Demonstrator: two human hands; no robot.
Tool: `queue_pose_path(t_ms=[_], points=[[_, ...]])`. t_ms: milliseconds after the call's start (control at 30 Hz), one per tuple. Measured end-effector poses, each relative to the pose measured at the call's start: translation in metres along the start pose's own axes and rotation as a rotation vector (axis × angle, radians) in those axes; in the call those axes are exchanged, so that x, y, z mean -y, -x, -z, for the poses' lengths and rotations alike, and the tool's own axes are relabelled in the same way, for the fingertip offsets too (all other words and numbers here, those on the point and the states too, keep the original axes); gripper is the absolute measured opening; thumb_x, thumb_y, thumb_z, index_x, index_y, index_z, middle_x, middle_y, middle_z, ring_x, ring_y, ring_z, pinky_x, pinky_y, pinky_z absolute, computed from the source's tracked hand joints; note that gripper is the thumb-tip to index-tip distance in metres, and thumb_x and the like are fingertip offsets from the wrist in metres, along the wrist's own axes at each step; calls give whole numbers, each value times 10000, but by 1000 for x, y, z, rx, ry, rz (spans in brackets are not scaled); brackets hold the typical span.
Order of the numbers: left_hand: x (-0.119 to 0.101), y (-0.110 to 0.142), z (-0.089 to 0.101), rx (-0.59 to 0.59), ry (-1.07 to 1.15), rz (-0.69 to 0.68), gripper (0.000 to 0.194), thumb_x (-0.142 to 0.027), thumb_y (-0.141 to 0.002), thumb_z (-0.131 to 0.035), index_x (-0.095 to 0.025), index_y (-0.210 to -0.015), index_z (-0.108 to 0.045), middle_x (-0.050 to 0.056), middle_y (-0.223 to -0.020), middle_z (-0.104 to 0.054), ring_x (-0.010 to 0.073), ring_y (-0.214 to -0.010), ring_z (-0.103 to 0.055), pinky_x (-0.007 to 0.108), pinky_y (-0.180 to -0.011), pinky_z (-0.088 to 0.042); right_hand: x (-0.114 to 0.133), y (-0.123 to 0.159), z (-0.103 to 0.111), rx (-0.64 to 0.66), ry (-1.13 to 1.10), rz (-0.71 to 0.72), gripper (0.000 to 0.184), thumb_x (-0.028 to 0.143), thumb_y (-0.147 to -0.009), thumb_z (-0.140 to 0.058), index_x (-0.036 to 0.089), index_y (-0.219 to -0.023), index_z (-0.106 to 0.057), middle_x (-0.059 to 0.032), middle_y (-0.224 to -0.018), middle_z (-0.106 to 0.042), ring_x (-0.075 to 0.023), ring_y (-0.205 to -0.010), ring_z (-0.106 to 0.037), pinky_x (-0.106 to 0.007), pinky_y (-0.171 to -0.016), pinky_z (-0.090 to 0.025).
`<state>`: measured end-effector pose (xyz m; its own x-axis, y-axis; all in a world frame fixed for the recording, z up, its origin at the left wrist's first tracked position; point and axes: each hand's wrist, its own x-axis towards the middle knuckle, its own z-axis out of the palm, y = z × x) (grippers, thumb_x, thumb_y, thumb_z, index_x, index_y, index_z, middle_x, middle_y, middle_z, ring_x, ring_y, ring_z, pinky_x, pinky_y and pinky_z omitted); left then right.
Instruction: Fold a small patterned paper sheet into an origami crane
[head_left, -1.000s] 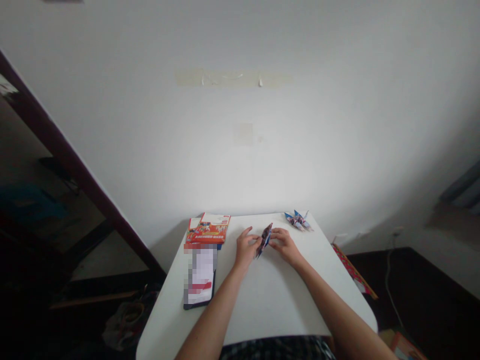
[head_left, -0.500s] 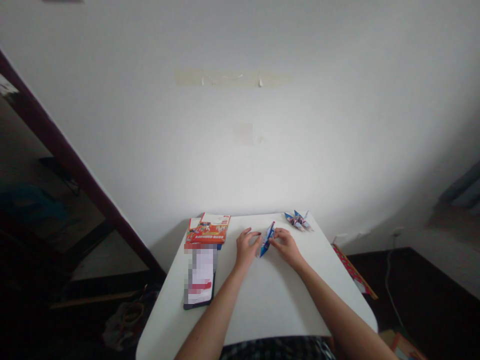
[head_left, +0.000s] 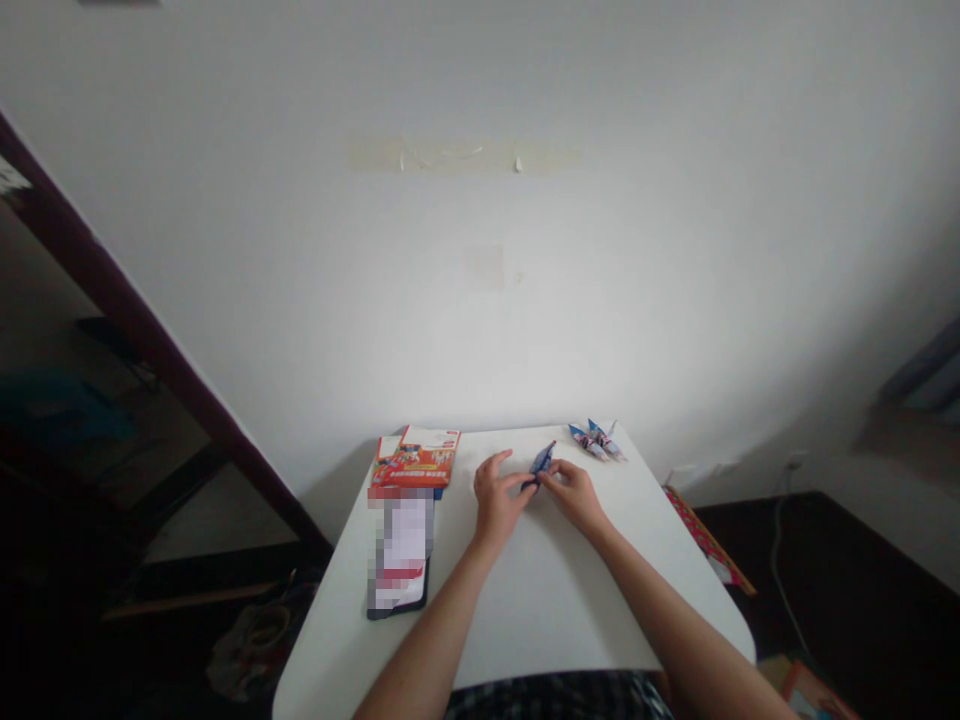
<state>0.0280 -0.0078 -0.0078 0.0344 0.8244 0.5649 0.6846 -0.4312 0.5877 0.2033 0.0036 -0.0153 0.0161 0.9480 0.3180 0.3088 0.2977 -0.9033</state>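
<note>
A small folded piece of printed blue paper (head_left: 543, 461) stands between my two hands near the far middle of the white table (head_left: 540, 590). My left hand (head_left: 496, 495) pinches its lower left end with thumb and forefinger, the other fingers raised. My right hand (head_left: 576, 493) grips its right side with curled fingers. Two finished folded paper shapes (head_left: 597, 441) in the same blue print lie at the table's far right corner, apart from my hands.
An orange printed packet (head_left: 417, 460) lies at the far left of the table. In front of it sits a dark phone or tablet (head_left: 400, 552) with a blurred screen. A red patterned strip (head_left: 705, 540) hangs off the right edge. A white wall stands behind.
The folded paper has become narrower and moved slightly farther from me. My left fingers shifted from resting beside it to pinching its end.
</note>
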Motion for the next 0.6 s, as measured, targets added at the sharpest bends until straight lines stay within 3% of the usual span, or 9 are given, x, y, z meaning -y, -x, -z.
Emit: queue_pose_path(t_ms=[167, 600], points=[[-2, -1, 3, -1, -12, -8, 157, -296, -740, -841, -334, -891, -820, 50, -1334, -625, 290, -1261, -529, 524, -1102, -444, -4, -1, -2, -23, -18, 18, 353, 570, -789, -685, 221, -828, -719, -73, -958, -759, -266, -978, -670, -396, -955, -470], [6, 1, -5, -32, 30, -27, 120, -237, -797, -780, -322, -874, -817, 54, -1281, -654, 268, -1236, -552, 531, -1094, -466, -1, 1, 0, -15, 1, 84, 314, 566, -807, -698, 261, -810, -773, -76, -960, -773, -292, -1110, -638, -446, -1035, -441]])
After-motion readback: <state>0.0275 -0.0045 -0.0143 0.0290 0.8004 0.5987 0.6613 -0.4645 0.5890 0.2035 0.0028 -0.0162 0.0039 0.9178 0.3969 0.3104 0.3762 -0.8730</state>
